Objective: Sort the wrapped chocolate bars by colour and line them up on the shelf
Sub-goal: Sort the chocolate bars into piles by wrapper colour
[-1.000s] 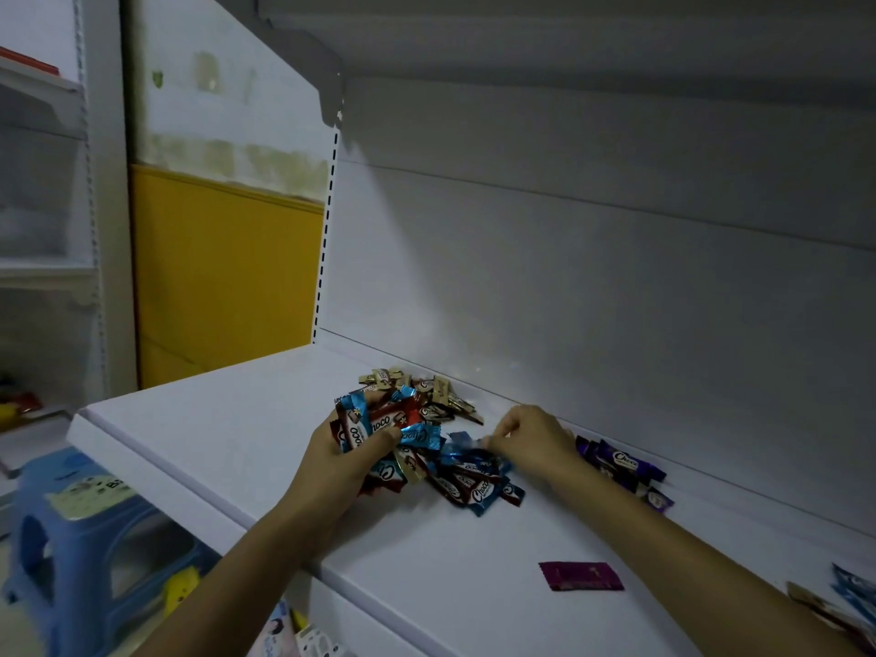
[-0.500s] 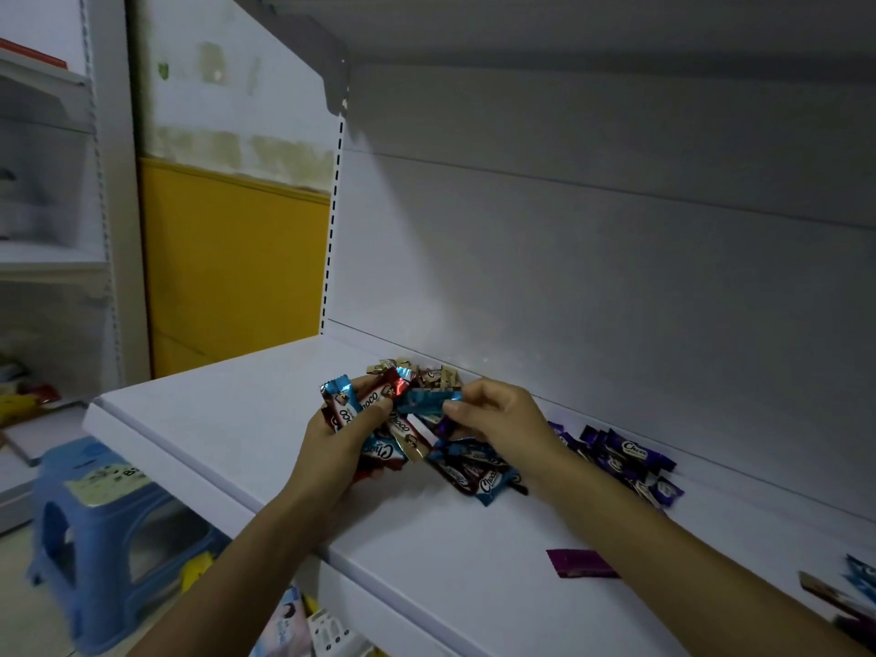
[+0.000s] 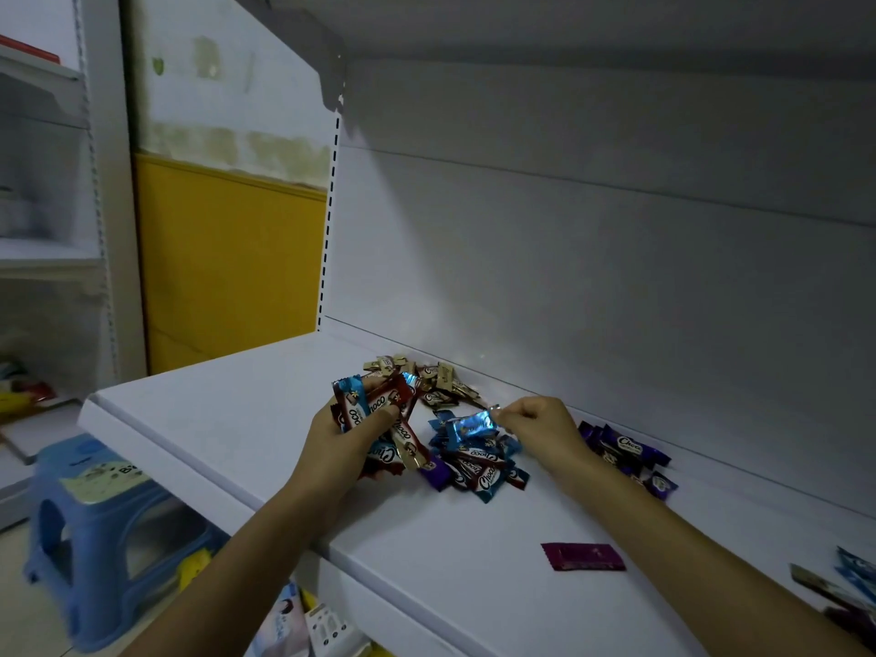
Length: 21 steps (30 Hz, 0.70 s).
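My left hand [image 3: 339,443] grips a bunch of mixed bars [image 3: 374,405], red and blue wrappers fanned above my thumb. My right hand [image 3: 538,431] pinches one shiny blue bar [image 3: 469,425] by its end, just above a loose heap of blue bars [image 3: 479,467] on the white shelf [image 3: 227,410]. Gold bars [image 3: 433,379] lie in a pile by the back panel. Purple bars [image 3: 625,450] lie grouped right of my right hand. A single magenta bar [image 3: 582,557] rests flat near the shelf's front.
More bars [image 3: 848,585] lie at the far right edge of the shelf. A blue plastic stool [image 3: 95,523] stands on the floor at the lower left. Packaged goods [image 3: 308,628] show below the shelf's front lip. Another white shelving unit [image 3: 42,258] stands at the left.
My right hand went to the bunch in my left hand, took a blue bar from it and drew it right, over the blue heap. The view has shifted slightly.
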Each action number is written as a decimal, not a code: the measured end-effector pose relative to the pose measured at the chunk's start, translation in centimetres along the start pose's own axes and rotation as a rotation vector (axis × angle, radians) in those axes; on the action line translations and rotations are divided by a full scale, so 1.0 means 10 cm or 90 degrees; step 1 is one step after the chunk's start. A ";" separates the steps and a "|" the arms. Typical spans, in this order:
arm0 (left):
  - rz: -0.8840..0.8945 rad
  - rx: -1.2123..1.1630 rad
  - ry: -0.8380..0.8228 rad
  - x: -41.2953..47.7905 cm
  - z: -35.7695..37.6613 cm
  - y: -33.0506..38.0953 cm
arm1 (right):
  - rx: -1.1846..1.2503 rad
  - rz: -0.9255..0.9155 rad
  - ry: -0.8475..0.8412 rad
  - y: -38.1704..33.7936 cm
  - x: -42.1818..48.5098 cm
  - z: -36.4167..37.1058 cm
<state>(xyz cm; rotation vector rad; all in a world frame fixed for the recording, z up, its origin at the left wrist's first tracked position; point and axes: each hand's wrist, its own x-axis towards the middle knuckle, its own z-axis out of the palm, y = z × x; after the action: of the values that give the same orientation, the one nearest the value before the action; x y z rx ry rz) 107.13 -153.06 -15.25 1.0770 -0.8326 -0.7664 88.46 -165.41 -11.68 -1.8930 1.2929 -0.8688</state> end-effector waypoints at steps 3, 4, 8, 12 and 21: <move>-0.004 -0.014 0.003 0.00 0.00 -0.01 | -0.226 -0.049 0.074 0.05 -0.01 0.04; -0.004 -0.018 0.003 0.00 -0.01 -0.01 | -0.260 -0.100 0.115 0.05 -0.04 0.06; 0.002 -0.015 -0.001 0.02 -0.01 -0.03 | -0.292 -0.299 0.064 -0.11 -0.29 0.25; 0.028 0.007 -0.032 0.00 -0.02 -0.02 | -0.500 -0.356 -0.005 -0.21 -0.43 0.41; 0.037 0.050 -0.071 -0.02 -0.02 -0.04 | -0.398 -0.278 0.094 -0.21 -0.27 -0.16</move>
<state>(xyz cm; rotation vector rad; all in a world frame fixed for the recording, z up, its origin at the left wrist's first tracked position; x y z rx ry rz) 107.12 -152.96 -15.72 1.0820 -0.9910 -0.7546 87.43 -162.52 -9.49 -2.7204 1.3663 -0.8939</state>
